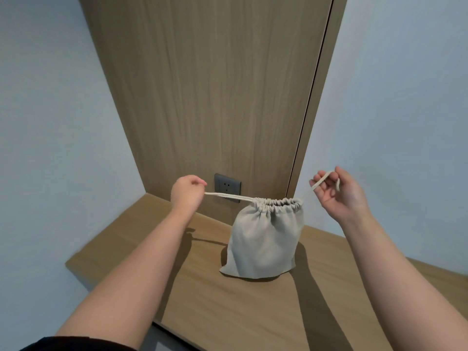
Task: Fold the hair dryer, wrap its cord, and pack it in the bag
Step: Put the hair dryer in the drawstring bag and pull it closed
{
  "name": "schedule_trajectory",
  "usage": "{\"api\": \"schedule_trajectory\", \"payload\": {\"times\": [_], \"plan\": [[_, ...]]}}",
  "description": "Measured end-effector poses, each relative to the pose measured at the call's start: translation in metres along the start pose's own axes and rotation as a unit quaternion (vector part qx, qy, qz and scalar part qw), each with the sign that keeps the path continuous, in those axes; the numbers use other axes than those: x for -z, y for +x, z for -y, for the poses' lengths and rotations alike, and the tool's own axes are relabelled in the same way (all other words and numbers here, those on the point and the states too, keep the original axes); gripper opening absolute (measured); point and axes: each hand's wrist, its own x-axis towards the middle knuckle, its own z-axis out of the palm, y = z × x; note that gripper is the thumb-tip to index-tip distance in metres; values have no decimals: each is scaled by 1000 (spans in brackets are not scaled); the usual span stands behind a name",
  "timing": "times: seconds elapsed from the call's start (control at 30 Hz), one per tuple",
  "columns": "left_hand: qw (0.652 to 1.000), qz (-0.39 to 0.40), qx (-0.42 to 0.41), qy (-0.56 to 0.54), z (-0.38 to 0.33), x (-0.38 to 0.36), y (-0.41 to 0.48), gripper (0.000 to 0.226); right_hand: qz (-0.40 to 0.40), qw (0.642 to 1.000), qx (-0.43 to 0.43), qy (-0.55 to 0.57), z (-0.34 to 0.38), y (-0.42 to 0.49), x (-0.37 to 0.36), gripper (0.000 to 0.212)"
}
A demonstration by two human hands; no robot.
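Cinching a soft cloth bag [263, 239] upright on the table [202, 300], mouth gathered shut; hair dryer out of sight, likely inside. Gripping the taut drawstring [228, 196] in curled left hand [186, 192] fingers, pinching the opposite loop [320, 182] with the right hand [336, 191]. Probably light and floppy, bottom-heavy: best lifted by the strings. Socket [227, 186] just behind, table edge at left, free room above

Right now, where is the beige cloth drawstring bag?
Head view: the beige cloth drawstring bag stands centre-right on the wooden shelf, near the grey wall socket, between the left hand and right hand holding its cords.
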Motion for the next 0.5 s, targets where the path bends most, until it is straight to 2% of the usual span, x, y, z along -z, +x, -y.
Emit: {"api": "schedule_trajectory", "payload": {"times": [0.03,0.07,0.1,0.13,0.2,0.23,0.3,0.37,0.43,0.47,0.5], "plan": [[987,7,-44,152,-7,-1,-6,27,16,999,2,-28,0,-2,-8,59],[956,6,-100,277,-15,-1,-13,28,26,998,7,-57,-1,-4,-14,59],[921,8,-173,349,-23,-5,-20,31,33,996,14,-87,-2,-6,-20,55],[896,25,-251,366,-32,-11,-29,34,38,992,20,-116,-4,-7,-24,49],[876,125,-356,302,-47,-26,-52,40,45,987,27,-154,-10,-9,-31,41],[862,176,-378,289,-51,-35,-62,46,47,985,31,-164,-13,-8,-34,40],[832,214,-391,330,-50,-51,-75,56,55,979,46,-190,-14,-9,-38,39],[838,200,-374,344,-43,-59,-76,45,75,970,48,-226,-11,-7,-36,38],[856,190,-355,323,-40,-60,-73,29,58,946,29,-317,-9,-4,-25,41],[864,189,-348,311,-39,-59,-73,24,31,914,31,-404,-9,-5,-17,43],[870,188,-344,299,-38,-58,-73,22,-2,865,49,-499,-10,-7,-9,44]]}}
